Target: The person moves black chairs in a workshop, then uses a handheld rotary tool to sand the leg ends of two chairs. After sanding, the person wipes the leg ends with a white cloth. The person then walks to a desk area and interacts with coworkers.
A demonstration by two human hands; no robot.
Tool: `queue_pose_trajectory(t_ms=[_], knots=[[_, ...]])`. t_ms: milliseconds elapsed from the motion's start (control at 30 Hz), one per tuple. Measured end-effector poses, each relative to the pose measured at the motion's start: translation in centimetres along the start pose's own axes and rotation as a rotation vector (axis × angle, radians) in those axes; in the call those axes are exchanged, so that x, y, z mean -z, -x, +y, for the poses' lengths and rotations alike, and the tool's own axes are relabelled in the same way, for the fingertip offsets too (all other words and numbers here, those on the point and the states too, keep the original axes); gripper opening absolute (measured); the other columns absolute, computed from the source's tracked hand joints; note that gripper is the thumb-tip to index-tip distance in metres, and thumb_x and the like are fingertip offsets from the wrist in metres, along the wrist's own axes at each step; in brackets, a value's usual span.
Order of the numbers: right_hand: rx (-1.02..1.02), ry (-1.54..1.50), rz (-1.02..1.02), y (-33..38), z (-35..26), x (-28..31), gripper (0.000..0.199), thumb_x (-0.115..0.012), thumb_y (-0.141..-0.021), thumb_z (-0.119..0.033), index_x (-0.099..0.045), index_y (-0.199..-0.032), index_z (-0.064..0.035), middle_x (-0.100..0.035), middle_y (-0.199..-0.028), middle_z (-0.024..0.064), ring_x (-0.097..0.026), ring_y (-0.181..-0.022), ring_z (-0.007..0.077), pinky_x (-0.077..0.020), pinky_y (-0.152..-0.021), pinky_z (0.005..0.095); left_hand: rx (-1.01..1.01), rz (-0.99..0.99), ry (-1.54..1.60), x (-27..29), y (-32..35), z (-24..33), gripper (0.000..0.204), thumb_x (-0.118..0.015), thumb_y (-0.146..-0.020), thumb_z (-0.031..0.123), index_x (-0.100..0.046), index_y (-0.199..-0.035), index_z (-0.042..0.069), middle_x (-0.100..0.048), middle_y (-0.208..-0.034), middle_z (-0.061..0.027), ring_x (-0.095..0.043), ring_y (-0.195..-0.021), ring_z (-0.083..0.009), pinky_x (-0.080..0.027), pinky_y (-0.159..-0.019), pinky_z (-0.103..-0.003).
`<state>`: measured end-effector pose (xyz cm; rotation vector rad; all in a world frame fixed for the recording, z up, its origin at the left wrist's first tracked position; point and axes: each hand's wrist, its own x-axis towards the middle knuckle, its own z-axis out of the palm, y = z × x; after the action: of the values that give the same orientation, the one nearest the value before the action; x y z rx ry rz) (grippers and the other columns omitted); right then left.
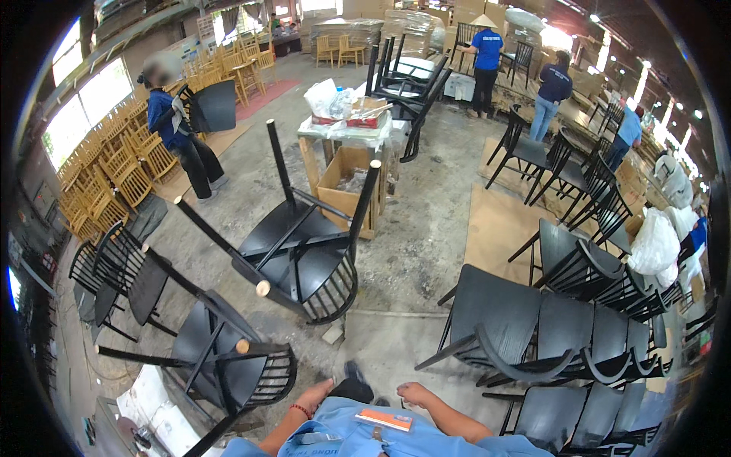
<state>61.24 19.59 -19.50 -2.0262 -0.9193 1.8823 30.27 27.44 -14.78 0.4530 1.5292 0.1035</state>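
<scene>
My left hand, with a red bracelet at the wrist, hangs low beside my body, holding nothing, its fingers loosely stretched. Across from it, my right hand is curled closed, and nothing shows in it. Nearest to the left hand is an upturned black chair, legs in the air and spindle back low. Another upturned black chair stands ahead, its seat underside and crossed rails showing. To the right of my right hand, a row of upright black chairs begins; neither hand touches any chair.
A workbench holds bags and trays, with a cardboard box below. At left a person carries a black chair. Light wooden chairs line the left wall. Several people work at back right, one in a conical hat.
</scene>
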Motion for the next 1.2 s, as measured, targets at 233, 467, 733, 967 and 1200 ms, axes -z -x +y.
queue_pose_trajectory(t_ms=[233,467,733,967,1200], knots=[[0.054,0.06,0.072,-9.7,-13.3,12.1,0.044,-0.061,-0.09,-0.027,-0.062,-0.13,-0.008,-0.067,-0.111,0.0098,-0.064,-0.095,0.0216,-0.0541,-0.073,0.0354,-0.175,-0.011,-0.144,-3.0,-8.6,12.0,0.044,-0.056,-0.098,0.038,-0.061,-0.126,0.005,-0.062,-0.131,-0.0181,-0.062,-0.116,-0.0295,-0.052,-0.088,-0.043],[0.267,0.523,0.14,-16.0,-19.0,28.4,0.036,-0.063,-0.086,-0.027,-0.069,-0.115,-0.0074,-0.069,-0.099,0.0098,-0.066,-0.08,0.021,-0.0546,-0.066,0.0377,-0.147,0.164,-0.132,-1.3,-13.1,18.1,0.033,-0.055,-0.092,0.027,-0.068,-0.106,0.0,-0.071,-0.095,-0.0166,-0.069,-0.085,-0.0311,-0.054,-0.077,-0.045],[0.304,0.693,0.384,-26.1,-31.3,34.4,0.03,-0.057,-0.086,-0.029,-0.072,-0.091,-0.0025,-0.069,-0.079,0.02,-0.068,-0.074,0.026,-0.0521,-0.064,0.0427,-0.053,0.289,0.369,-3.3,-14.4,24.7,0.025,-0.061,-0.092,0.022,-0.068,-0.103,0.001,-0.067,-0.08,-0.0074,-0.065,-0.067,-0.0192,-0.053,-0.057,-0.032],[0.897,0.23,0.545,-35.4,-63.1,44.5,0.031,-0.065,-0.087,-0.025,-0.069,-0.104,0.0004,-0.072,-0.095,0.0202,-0.07,-0.088,0.0307,-0.0523,-0.079,0.0398,-0.3,0.435,0.315,-7.7,-14.1,28.1,0.024,-0.054,-0.093,0.023,-0.067,-0.096,0.003,-0.066,-0.077,-0.006,-0.064,-0.063,-0.0181,-0.049,-0.048,-0.033],[1.345,0.761,0.604,-37.5,-83.1,50.0,0.033,-0.066,-0.085,-0.017,-0.067,-0.115,-0.0023,-0.067,-0.109,0.0197,-0.062,-0.104,0.0359,-0.048,-0.092,0.0441,-0.047,0.801,0.66,-20.0,-10.9,32.5,0.031,-0.063,-0.086,0.029,-0.07,-0.096,0.0,-0.068,-0.079,-0.0081,-0.063,-0.068,-0.0162,-0.05,-0.062,-0.032]])
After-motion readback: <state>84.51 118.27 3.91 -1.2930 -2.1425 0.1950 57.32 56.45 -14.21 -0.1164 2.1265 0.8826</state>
